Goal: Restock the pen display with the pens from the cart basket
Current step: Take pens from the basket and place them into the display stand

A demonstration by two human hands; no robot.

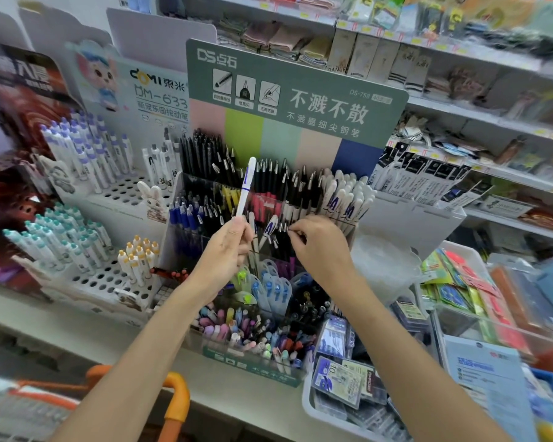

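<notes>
Nearest you, the orange cart handle (177, 393); the basket's contents are out of sight, so the pens left cannot be counted. Your left grip (227, 250) is clamped on a white pen (245, 189), not yet slotted, before the crowded pen display (300, 90). The pen's long axis is near upright, rounded top leaning slightly right. Your right grip (320, 244) curls among the black pens (278, 232); you cannot tell whether it pinches one.

Packaged stationery (339, 378) lies in a white tray (313, 409).
</notes>
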